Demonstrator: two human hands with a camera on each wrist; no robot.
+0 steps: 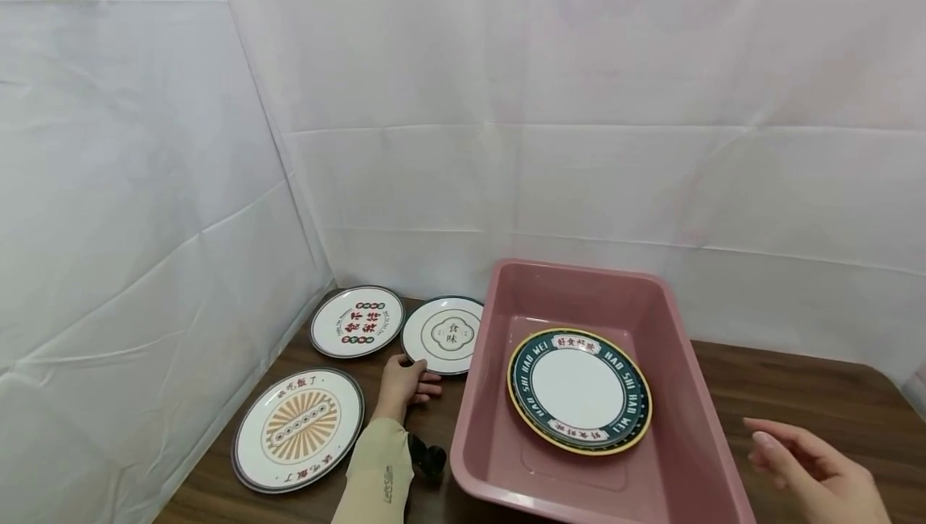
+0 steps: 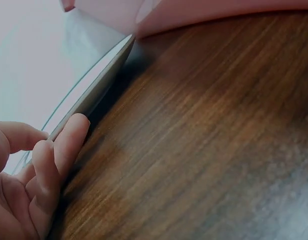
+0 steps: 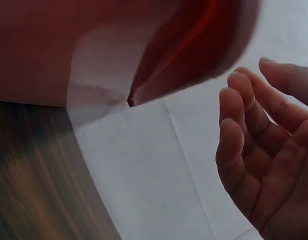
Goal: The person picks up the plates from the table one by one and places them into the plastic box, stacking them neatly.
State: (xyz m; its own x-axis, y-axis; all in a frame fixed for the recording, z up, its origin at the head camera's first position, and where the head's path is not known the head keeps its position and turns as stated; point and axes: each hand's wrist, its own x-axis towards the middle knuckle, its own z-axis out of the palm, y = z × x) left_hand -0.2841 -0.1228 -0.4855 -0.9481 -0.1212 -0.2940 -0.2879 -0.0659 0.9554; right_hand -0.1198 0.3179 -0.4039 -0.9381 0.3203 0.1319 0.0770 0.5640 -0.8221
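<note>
My left hand (image 1: 407, 389) pinches the near rim of a small white plate (image 1: 452, 337) with a dark green edge and a grey emblem. In the left wrist view the thumb lies over the rim of that plate (image 2: 89, 90) and the fingers (image 2: 73, 135) are under it. The plate is beside the left wall of a pink plastic tub (image 1: 481, 403). Inside the tub lies a green-rimmed plate (image 1: 576, 389) on top of a yellow-edged one. My right hand (image 1: 825, 472) hangs loosely curled to the right of the tub, holding nothing.
A white plate with red lettering (image 1: 358, 321) lies at the back left. Closer in is a larger plate with an orange sunburst (image 1: 298, 430). All stand on a dark wooden table (image 1: 810, 387), with white cloth (image 1: 579, 106) hung behind and at the left.
</note>
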